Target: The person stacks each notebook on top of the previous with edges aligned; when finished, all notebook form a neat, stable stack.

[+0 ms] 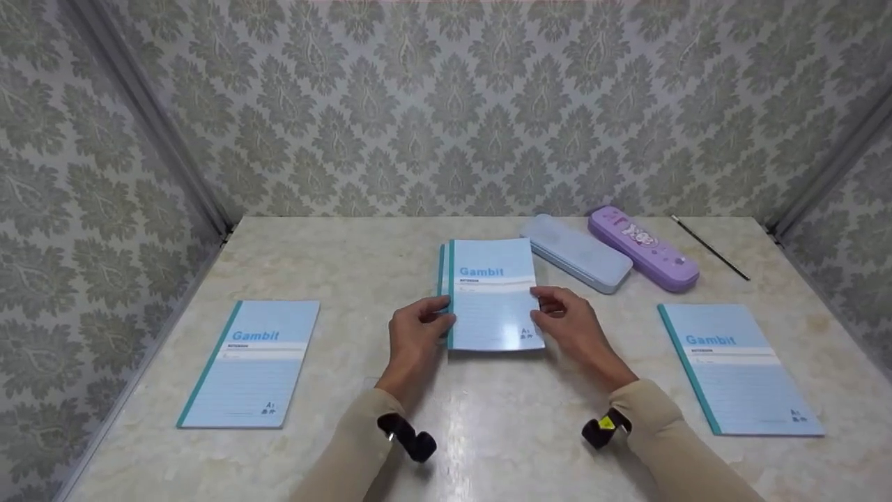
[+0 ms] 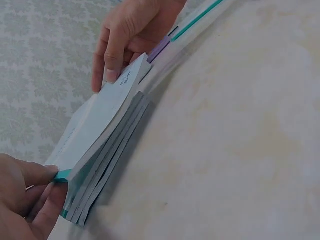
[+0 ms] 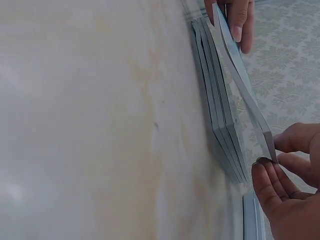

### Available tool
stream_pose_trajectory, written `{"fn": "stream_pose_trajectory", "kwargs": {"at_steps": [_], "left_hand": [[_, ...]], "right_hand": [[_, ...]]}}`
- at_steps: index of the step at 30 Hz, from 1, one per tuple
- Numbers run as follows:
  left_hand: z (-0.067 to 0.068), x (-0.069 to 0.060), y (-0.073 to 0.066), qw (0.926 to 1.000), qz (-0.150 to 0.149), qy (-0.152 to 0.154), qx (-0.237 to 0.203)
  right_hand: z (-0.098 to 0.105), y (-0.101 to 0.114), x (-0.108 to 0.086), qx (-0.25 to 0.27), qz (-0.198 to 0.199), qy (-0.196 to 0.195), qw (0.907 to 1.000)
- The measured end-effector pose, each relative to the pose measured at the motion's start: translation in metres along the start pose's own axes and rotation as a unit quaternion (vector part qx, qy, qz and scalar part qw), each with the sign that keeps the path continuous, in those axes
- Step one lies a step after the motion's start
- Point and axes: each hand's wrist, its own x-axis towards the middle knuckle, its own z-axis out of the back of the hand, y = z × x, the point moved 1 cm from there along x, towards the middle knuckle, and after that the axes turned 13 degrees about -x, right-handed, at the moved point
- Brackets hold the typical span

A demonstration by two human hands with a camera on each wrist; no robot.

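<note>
A light-blue notebook (image 1: 496,307) with a green spine is held slightly above a stack of several similar notebooks (image 3: 212,85). My left hand (image 1: 418,331) pinches its spine edge between thumb and fingers. At the opposite edge, my right hand (image 1: 575,324) pinches the same notebook. Both wrist views show a gap between the raised notebook and the stack, whose page edges (image 2: 107,165) face the cameras. In the head view the raised cover hides most of the stack; a strip of green spine shows at its left.
One notebook (image 1: 251,366) lies flat at the left, another (image 1: 739,369) at the right. Behind the right hand are a pale blue pencil case (image 1: 578,254), a purple pencil case (image 1: 644,247) and a dark pencil (image 1: 711,247). Patterned walls (image 1: 446,111) enclose the marbled table (image 1: 516,432).
</note>
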Motion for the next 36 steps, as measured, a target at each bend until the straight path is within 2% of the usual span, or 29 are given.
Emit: {"fn": "stream_pose_trajectory", "kwargs": {"at_steps": [4, 11, 16, 20, 30, 36], "left_hand": [[0.002, 0.007, 0.002, 0.9999, 0.006, -0.011, -0.010], [0.003, 0.015, 0.002, 0.9996, 0.014, -0.021, 0.009], [0.003, 0.020, 0.001, 0.9992, 0.021, -0.020, 0.026], [0.003, 0.023, 0.002, 0.9989, 0.011, -0.021, 0.040], [0.003, 0.023, 0.006, 0.9972, -0.018, -0.025, 0.069], [0.003, 0.019, 0.008, 0.9982, -0.014, -0.030, 0.050]], "right_hand": [[-0.005, 0.002, 0.006, 0.004, -0.004, -0.001, 1.0000], [-0.013, 0.006, 0.015, -0.003, -0.030, 0.001, 0.9995], [-0.017, 0.007, 0.018, -0.014, -0.028, -0.004, 0.9995], [-0.019, 0.007, 0.019, -0.024, -0.022, -0.002, 0.9995], [-0.021, 0.008, 0.018, -0.061, -0.016, 0.007, 0.9980], [-0.023, 0.008, 0.015, -0.077, 0.007, -0.009, 0.9969]]}}
